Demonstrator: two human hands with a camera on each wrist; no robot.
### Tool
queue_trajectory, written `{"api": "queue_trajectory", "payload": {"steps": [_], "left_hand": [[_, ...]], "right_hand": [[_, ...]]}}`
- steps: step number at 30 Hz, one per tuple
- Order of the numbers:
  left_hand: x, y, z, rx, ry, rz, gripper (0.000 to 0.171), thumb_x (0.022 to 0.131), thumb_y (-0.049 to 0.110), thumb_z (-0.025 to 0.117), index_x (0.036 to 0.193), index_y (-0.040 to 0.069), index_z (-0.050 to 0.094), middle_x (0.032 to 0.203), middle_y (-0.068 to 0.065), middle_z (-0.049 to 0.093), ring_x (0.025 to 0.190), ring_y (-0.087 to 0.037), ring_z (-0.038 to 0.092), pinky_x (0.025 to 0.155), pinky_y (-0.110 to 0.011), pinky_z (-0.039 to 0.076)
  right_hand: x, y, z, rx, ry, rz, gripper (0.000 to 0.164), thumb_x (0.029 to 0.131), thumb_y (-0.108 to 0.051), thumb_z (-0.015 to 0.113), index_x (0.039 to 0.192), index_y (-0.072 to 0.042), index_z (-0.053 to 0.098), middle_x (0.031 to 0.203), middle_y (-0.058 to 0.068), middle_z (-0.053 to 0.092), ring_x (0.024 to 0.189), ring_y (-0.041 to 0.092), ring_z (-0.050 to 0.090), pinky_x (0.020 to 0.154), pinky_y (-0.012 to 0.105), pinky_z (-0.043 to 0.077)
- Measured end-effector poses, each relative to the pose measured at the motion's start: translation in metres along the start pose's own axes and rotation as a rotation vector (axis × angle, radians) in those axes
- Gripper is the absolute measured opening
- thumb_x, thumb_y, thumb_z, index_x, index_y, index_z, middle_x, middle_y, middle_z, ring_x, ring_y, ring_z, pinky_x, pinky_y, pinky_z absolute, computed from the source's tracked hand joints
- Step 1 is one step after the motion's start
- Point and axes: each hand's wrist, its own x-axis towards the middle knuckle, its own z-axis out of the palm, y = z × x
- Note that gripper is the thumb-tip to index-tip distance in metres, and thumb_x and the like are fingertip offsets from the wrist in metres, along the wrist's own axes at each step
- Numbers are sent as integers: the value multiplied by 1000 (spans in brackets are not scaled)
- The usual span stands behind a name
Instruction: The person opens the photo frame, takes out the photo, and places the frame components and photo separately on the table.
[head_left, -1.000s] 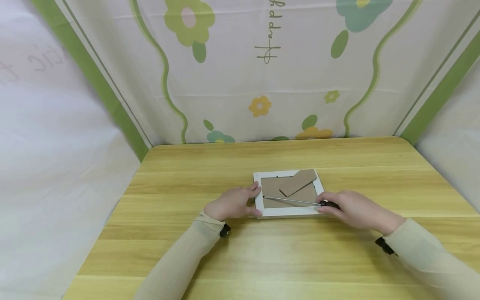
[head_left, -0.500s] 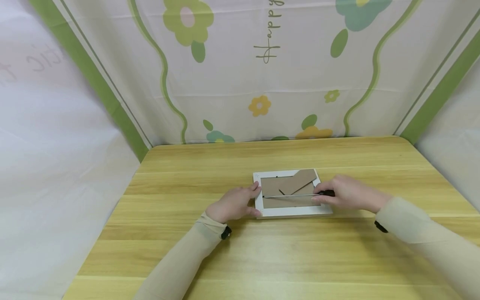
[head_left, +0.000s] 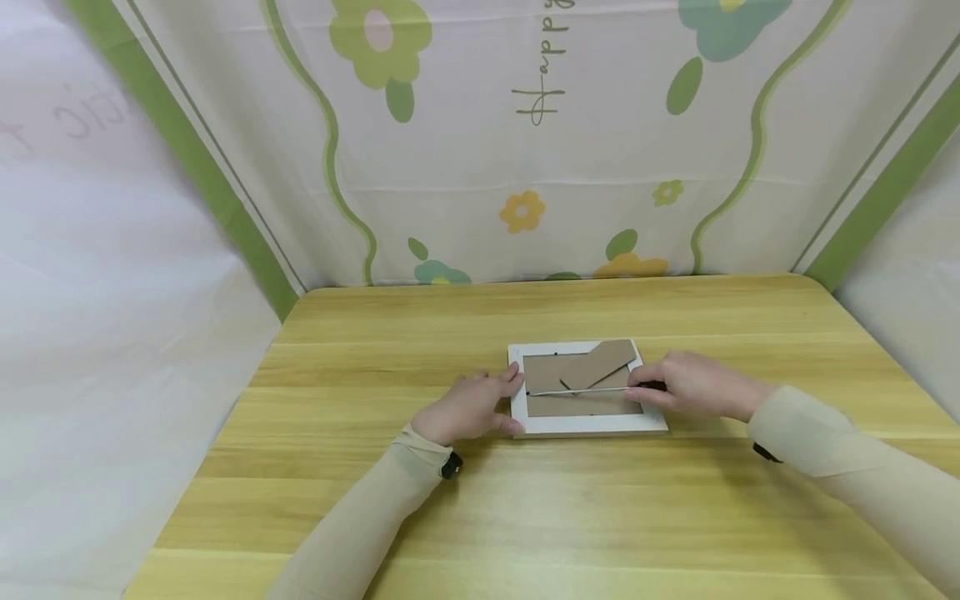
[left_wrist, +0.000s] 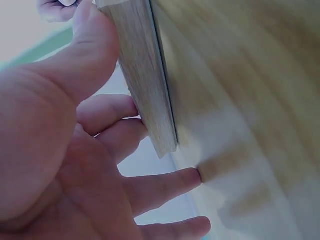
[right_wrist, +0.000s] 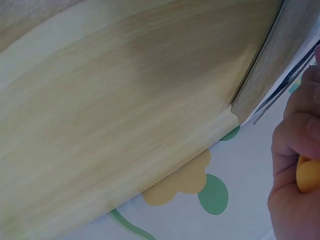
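Observation:
A white picture frame (head_left: 592,425) lies face down on the table, its brown backing board (head_left: 543,370) and angled stand leg (head_left: 602,363) upward. My left hand (head_left: 465,408) holds its left end, thumb at the near corner and fingers along the left border. In the left wrist view the ring and little fingers stretch past the wooden edge (left_wrist: 145,75). My right hand (head_left: 693,386) grips a screwdriver (head_left: 577,392) over the right border. Its thin metal shaft crosses the backing, tip at a small dark tab on the left. An orange handle end (right_wrist: 308,175) shows in the right wrist view.
The wood-grain table (head_left: 465,517) extends around the frame on every side. A white cloth with flower prints (head_left: 450,167) hangs behind the far edge, with pale cloth panels (head_left: 135,333) at the sides.
My right hand has moved away from me along the frame's right side, swinging the screwdriver nearly level across the backing while its tip stays at the left tab. My left hand has kept its place.

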Motion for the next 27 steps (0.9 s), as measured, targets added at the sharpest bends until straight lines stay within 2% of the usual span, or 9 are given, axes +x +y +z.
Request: {"api": "queue_trajectory", "payload": {"steps": [6,13,17,21,27], "left_hand": [[0,1,0,6,-1,4,84,87,45,69,154,11,33,160,-7,24,135,-49,38,105,-68,29],[-1,2,0,5,0,-2,84,87,44,70,154,10,34,159,-8,26,135,-49,38,106,-68,28],[-1,2,0,17,-1,0,84,86,45,71,154,11,35,159,-8,26,134,-48,40,106,-67,29],[0,1,0,27,7,4,84,85,44,72,153,10,36,159,-8,27,133,-46,42,105,-67,31],[-1,1,-2,26,7,7,83,85,46,72,153,11,37,158,-7,27,133,-45,43,106,-65,32]], "right_hand": [[1,-4,-6,-28,-15,0,17,100,-30,61,83,-26,64,61,-24,33,52,-7,31,53,18,37],[7,-12,-17,-75,-55,18,23,99,-28,63,76,-24,59,57,-22,28,49,-6,28,48,19,32],[11,-16,-24,-107,-71,-7,25,99,-27,63,75,-25,56,57,-22,29,48,-7,27,48,19,32],[16,-24,-33,-161,-63,-39,27,100,-30,62,75,-27,53,58,-23,31,50,-7,27,49,19,30],[23,-40,-49,-213,-85,-39,34,99,-31,63,69,-26,47,56,-20,27,50,-5,25,49,20,28]]}}
